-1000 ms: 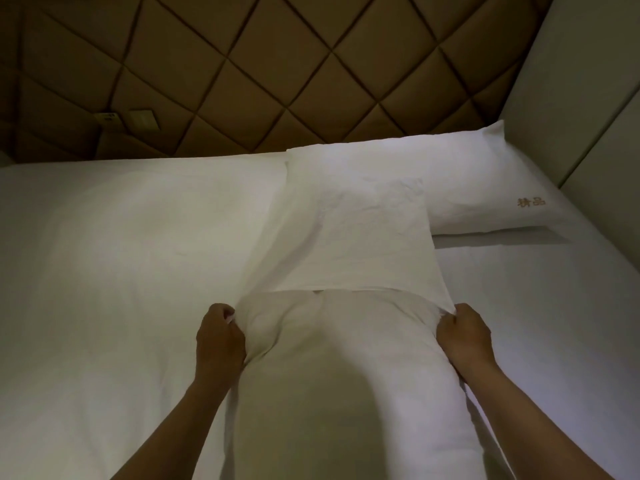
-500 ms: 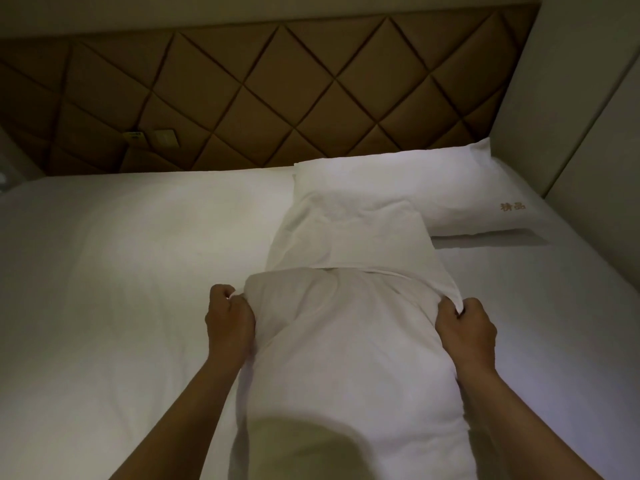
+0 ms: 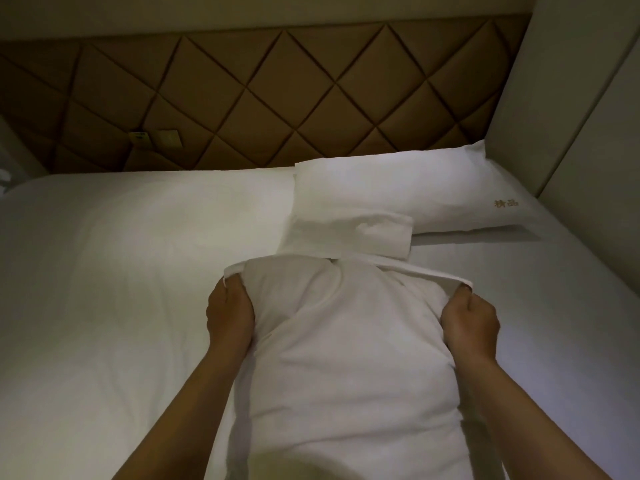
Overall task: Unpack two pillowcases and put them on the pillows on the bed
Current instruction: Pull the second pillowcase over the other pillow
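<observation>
We count two pillows on the bed (image 3: pixel 121 271). The far pillow (image 3: pixel 398 188), with gold lettering at its right end, lies by the headboard (image 3: pixel 277 98). The near pillow (image 3: pixel 346 358) runs lengthwise between our two hands. One pillowcase (image 3: pixel 346 233) is bunched over its far end, touching the far pillow. The left hand (image 3: pixel 230 315) and right hand (image 3: pixel 471 327) each grip its open edge, fingers curled.
</observation>
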The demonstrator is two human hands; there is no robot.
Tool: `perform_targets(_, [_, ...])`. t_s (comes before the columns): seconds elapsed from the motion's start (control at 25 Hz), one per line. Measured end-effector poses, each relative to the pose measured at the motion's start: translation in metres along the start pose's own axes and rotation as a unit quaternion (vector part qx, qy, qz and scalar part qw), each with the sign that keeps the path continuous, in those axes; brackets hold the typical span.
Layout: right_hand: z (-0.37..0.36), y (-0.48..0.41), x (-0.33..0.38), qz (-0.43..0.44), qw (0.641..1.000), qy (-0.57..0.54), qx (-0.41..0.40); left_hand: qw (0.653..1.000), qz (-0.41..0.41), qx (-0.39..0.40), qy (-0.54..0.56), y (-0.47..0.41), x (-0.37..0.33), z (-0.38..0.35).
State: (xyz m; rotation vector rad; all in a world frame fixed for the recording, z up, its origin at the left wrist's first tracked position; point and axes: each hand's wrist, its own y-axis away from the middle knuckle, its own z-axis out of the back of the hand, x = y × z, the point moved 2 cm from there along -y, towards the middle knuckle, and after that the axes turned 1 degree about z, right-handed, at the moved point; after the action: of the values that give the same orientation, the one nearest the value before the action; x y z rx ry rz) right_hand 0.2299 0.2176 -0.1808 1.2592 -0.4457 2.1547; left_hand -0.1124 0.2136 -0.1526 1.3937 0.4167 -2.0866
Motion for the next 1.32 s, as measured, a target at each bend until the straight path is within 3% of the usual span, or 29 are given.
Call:
perform_targets(0.24, [-0.011,0.021,-0.020,0.240,0.960,0.144,-0.027,0.994,-0.092,-0.037,-0.040,0.024,0.006,0.018])
perform_targets(0.4, [0.008,0.016,-0.032,0.244,0.948,0.204,-0.020,0.992,-0.051,-0.109,0.023,0.016,0.006,0.034])
perform_targets(0.52, [0.019,0.018,-0.033,0.279,0.932,0.227,-0.046,0.990,-0.076,-0.112,0.034,0.020,0.004,0.039])
perform_targets(0.68, [0.016,0.025,0.013,0.330,0.917,0.215,-0.057,0.978,-0.175,-0.117,0.002,0.031,-0.021,0.038])
perform_targets(0.76, [0.015,0.022,0.034,0.279,0.945,0.163,-0.049,0.980,-0.132,-0.147,0.023,0.020,-0.028,0.039])
perform_targets(0.84, [0.017,0.018,0.040,0.113,0.993,0.012,-0.023,0.982,-0.038,-0.166,0.075,0.004,-0.023,0.039])
perform_targets(0.92, [0.019,0.019,0.031,0.013,0.997,-0.080,-0.009,0.984,-0.003,-0.157,0.089,0.001,-0.018,0.038])
perform_targets(1.04, [0.025,0.020,0.004,-0.013,0.995,-0.094,-0.022,0.988,-0.105,-0.114,0.024,0.020,-0.019,0.034])
perform_targets(1.12, [0.021,0.013,-0.016,0.032,0.999,0.002,-0.003,0.980,-0.171,-0.097,-0.011,0.033,-0.016,0.035])
perform_targets(1.2, [0.008,0.003,-0.027,0.055,0.993,0.077,0.066,0.980,-0.180,-0.088,-0.016,0.035,-0.003,0.033])
perform_targets(1.32, [-0.014,-0.011,-0.025,-0.085,0.980,-0.018,0.182,0.987,-0.141,-0.062,0.039,0.032,0.017,0.028])
